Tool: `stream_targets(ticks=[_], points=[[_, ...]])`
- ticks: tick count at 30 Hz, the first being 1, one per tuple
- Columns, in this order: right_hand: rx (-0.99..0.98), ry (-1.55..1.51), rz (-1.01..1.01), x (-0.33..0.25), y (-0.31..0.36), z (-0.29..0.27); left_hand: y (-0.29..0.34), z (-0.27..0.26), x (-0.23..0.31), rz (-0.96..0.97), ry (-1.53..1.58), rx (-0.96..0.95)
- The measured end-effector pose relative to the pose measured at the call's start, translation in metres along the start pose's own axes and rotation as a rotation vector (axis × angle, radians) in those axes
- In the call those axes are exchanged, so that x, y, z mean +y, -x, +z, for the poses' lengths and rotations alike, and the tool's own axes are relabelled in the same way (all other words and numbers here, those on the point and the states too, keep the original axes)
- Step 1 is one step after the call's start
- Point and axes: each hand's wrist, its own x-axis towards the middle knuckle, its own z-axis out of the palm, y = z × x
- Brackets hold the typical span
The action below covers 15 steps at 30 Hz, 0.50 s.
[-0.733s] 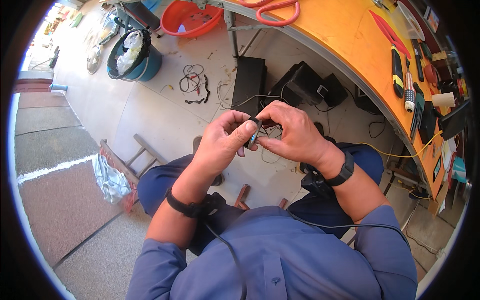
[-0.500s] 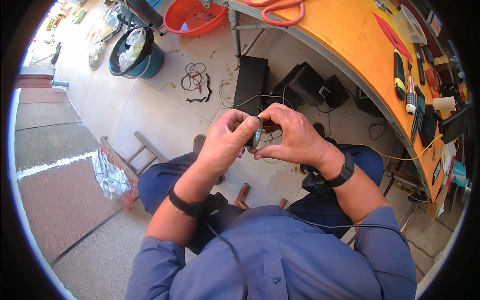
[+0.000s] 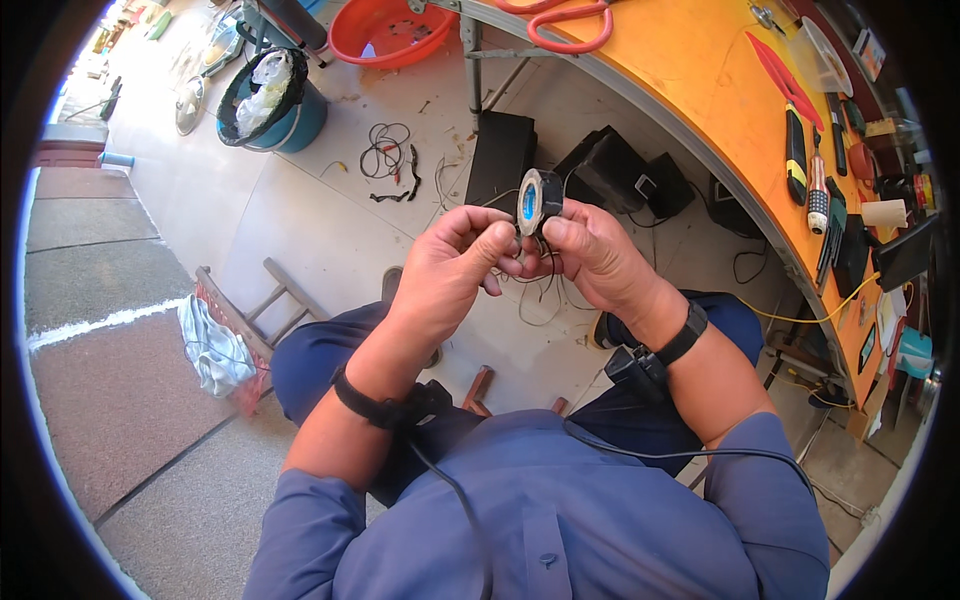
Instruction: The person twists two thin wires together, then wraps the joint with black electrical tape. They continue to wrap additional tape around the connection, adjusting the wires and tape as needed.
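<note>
A roll of black electrical tape (image 3: 549, 197) with a blue inner core stands tilted up above my fingers, its open side facing left. My right hand (image 3: 600, 255) is closed, thumb and fingers gripping the lower part of the roll. Close beside it, my left hand (image 3: 462, 258) pinches with thumb and forefinger at a thin dark wire (image 3: 545, 262) that runs between the hands. Loops of this thin wire hang below my fingertips. Exactly how the wire lies in the left fingers is partly hidden.
An orange table (image 3: 690, 70) curves along the right, bearing a utility knife (image 3: 795, 155), a screwdriver (image 3: 818, 195) and red-handled pliers (image 3: 780, 70). Black boxes (image 3: 500, 155) stand beneath it. A blue bucket (image 3: 295, 120), red basin (image 3: 385, 35) and wooden stool (image 3: 270, 300) are leftward.
The tape roll has risen and turned, and now stands above my right fingers. My right hand has moved slightly lower, with its fingers closed nearer to my left hand's fingertips.
</note>
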Motion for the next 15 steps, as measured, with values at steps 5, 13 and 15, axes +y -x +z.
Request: stream_targets(ticks=[5, 13, 15], points=[[-0.007, -0.036, 0.041, 0.0021, 0.0012, -0.0007, 0.0012, 0.0046, 0.0021, 0.02, -0.141, 0.066], [-0.001, -0.041, 0.044, 0.0053, -0.0013, 0.0022, 0.0024, 0.0091, 0.0045, 0.091, -0.246, 0.116], [0.008, -0.046, 0.062, 0.005, -0.0013, 0.0034, 0.0028, 0.0099, 0.0051, 0.058, -0.272, 0.136]])
